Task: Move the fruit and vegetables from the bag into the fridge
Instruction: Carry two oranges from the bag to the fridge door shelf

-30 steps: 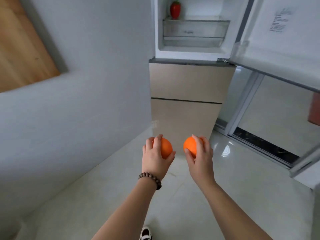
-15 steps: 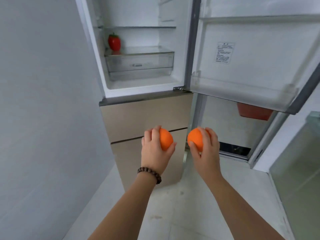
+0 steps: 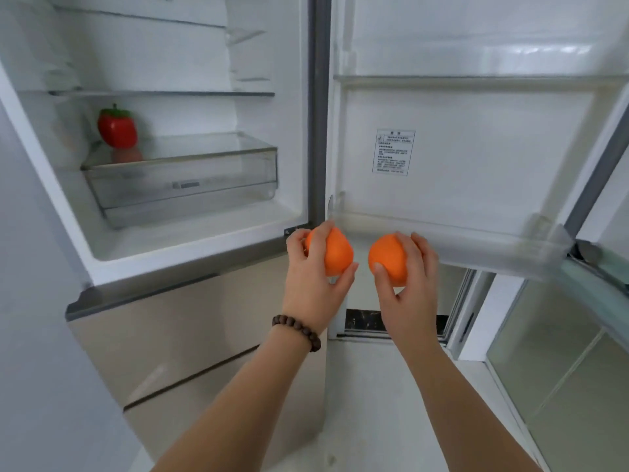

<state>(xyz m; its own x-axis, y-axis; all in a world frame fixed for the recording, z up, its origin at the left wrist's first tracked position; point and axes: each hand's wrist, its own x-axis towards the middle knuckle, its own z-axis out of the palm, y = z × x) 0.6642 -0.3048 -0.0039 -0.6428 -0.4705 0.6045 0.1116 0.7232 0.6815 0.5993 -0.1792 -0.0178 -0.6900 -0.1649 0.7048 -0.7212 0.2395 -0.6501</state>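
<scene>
A: What is changing since the earlier view?
B: The fridge is looming nearer; both hands are rising toward its open compartment.
A: And the fingers?
B: The left hand is grasping one orange; the right hand is grasping the other orange.
A: Best approach?
B: Probably lifting both over the sill, setting them beside the red pepper, so neither is rolling out.

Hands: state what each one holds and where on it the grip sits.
The left hand holds an orange, fingers curled over its left side. The right hand holds another orange, gripped round its right side.
</scene>
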